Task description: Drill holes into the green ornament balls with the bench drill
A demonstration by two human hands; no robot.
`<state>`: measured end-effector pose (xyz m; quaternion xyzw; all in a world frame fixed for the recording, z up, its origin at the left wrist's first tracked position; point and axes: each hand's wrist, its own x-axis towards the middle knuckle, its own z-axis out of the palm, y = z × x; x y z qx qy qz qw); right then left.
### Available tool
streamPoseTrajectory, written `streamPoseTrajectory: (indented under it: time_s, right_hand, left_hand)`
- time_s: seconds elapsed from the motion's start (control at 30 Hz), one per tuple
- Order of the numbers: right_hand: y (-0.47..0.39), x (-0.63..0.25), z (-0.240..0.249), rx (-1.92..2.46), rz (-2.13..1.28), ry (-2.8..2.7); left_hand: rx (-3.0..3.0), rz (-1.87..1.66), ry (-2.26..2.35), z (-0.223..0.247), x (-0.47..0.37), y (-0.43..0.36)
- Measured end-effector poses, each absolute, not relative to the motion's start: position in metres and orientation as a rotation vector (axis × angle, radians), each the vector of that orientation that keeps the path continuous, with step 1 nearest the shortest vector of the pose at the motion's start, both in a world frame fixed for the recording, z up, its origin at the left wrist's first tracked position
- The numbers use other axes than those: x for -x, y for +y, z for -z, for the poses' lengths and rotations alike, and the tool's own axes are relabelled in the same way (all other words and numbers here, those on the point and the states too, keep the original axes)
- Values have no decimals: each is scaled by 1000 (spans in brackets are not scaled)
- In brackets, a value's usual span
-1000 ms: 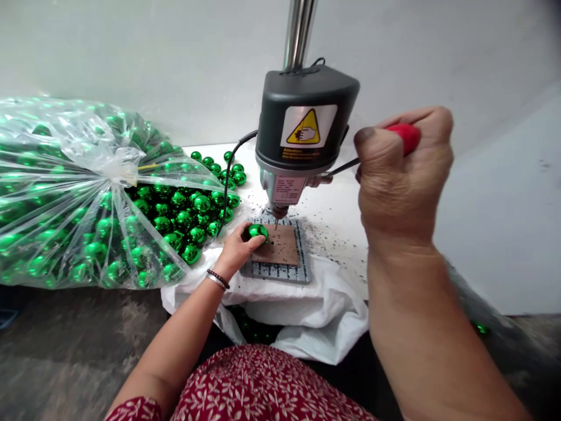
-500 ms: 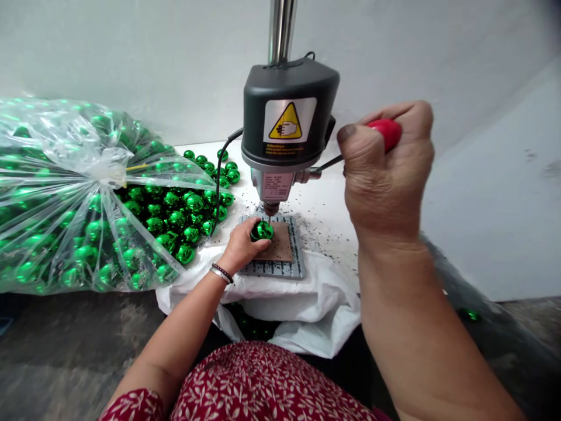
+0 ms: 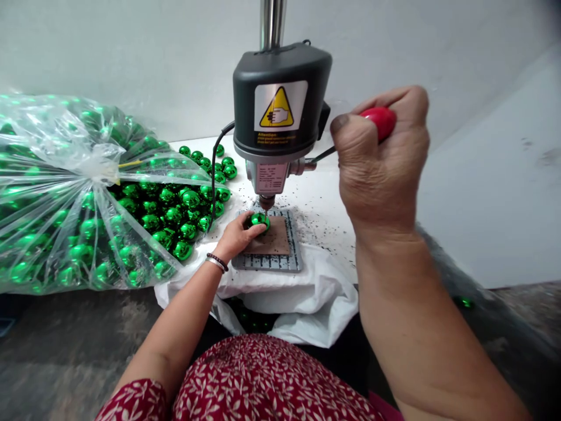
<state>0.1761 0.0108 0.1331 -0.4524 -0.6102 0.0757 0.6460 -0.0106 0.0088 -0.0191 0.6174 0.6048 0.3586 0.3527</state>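
Green bauble (image 3: 259, 221): It was in the left hand (image 3: 235, 235), over the back left part of the brown board (image 3: 278, 237) (I could not tell if it touched). It was round, so it had no long side.
Left hand: Its grip was wrapped around the bauble, thumb in front. This hand was much nearer to the drill bit (image 3: 266, 214) than the right hand (image 3: 388, 155).
Drill bit: It pointed down at the bauble's right side. I could not tell if they touched.
Right hand: Its grip was curled around the red knob (image 3: 381, 121) of the drill press (image 3: 280, 111), high on the right.
Base plate (image 3: 293, 262): It lay flat under the board, on the white counter (image 3: 331, 187), with dark crumbs about.
Edges and room: A clear bag (image 3: 100, 166) of baubles filled the left side, a black cord (image 3: 214, 175) hung left of the drill press, and a white sack (image 3: 322, 280) draped the front edge. The counter ran on to the right.
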Motion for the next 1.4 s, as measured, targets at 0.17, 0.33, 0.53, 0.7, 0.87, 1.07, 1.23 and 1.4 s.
streamPoseTrajectory:
  time_s: [0.17,0.33,0.53,0.7,0.87,1.07,1.23,1.4]
  right_hand:
    - [10,-176,-136,1045,-154,-1403]
    - [9,-175,-137,1066,-167,-1387]
    - [9,-176,-136,1028,-191,-1363]
    - [8,-177,-134,1011,-180,-1372]
    - [7,-176,-134,1026,-174,-1371]
    - [1,-179,-125,1019,-65,-1421]
    - [-6,-182,-119,1094,7,-1422]
    - [-6,-182,-121,1097,8,-1433]
  left_hand:
    - [-1588,-918,1445,21,19,19]
    - [-1544,-937,1427,22,20,17]
    - [-1639,-844,1541,16,14,10]
    - [-1807,-847,1704,15,0,2]
    - [-1824,-834,1730,22,-4,-1]
    - [-1815,-864,1730,30,-2,-1]
    - [-1799,-838,1718,31,-2,-2]
    - [-1784,-893,1681,33,-1,-2]
